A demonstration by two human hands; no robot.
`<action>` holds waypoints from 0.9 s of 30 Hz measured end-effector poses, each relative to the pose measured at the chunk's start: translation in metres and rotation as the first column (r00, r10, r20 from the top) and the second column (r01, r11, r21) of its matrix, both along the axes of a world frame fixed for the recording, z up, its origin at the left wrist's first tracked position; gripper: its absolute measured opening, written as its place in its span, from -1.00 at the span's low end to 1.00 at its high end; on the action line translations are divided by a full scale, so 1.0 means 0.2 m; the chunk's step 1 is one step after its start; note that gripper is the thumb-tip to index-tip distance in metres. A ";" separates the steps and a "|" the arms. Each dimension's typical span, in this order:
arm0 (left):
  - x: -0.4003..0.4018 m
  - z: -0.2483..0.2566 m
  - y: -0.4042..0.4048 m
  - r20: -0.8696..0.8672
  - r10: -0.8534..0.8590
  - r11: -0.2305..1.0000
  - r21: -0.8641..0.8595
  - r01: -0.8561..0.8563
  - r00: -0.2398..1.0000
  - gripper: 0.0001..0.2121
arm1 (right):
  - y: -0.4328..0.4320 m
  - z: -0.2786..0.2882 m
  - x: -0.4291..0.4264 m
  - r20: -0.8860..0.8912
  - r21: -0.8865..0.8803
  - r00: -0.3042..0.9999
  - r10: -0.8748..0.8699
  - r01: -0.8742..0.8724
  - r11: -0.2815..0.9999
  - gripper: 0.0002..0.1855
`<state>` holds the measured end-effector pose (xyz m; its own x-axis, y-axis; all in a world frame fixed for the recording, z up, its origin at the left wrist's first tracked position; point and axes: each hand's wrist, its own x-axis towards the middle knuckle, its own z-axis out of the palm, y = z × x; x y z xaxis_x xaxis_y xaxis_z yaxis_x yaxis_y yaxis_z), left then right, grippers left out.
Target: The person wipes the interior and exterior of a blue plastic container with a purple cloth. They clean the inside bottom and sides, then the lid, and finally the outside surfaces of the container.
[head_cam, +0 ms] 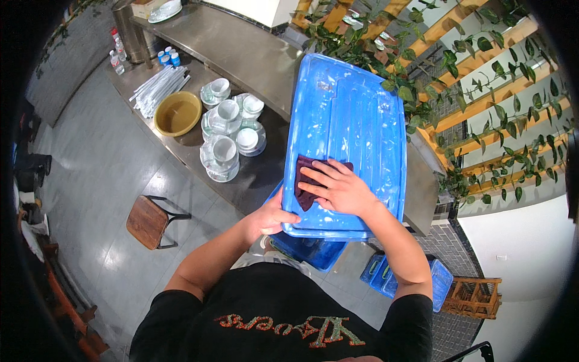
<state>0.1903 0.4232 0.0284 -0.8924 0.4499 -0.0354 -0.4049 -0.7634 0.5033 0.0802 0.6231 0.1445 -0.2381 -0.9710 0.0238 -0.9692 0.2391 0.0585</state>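
Note:
A large blue plastic lid (348, 135), ribbed and marked with white spots, lies tilted in front of me over a metal counter. My left hand (271, 216) grips its near left corner, the thumb on top and the fingers hidden beneath. With fingers spread, my right hand (337, 186) presses a dark maroon cloth (306, 199) flat on the lid's lower left part. Below the lid, a blue plastic bin (316, 251) shows partly.
Stacked bowls and dishes (225, 151), a tan basin (177, 113), a bundle of white wrapped sticks (158, 90) and plastic bottles (116, 63) stand on the counter (190, 156). A stool (147, 222) is at the left. Leafy wooden slats (488, 111) rise at the right.

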 end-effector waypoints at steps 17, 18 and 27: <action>0.01 -0.10 0.00 0.084 -0.014 0.999 0.038 0.011 0.996 0.04 | -0.11 0.00 -0.23 -0.115 0.005 0.993 0.004 -0.004 1.000 -0.36; 0.02 -0.11 -0.01 0.085 -0.022 0.999 0.037 0.019 0.996 0.04 | -0.12 0.02 -0.25 -0.115 0.010 0.993 -0.019 0.021 1.000 -0.36; -0.01 -0.17 -0.02 0.010 -0.063 0.998 0.029 0.063 0.998 0.06 | -0.18 0.06 -0.45 -0.121 -0.009 0.993 0.008 -0.010 1.000 -0.36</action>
<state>0.1891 0.4202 -0.0049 -0.8620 0.5060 -0.0311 -0.4577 -0.7505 0.4767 -0.0098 0.5877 0.1571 -0.2240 -0.9726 0.0613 -0.9573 0.2314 0.1733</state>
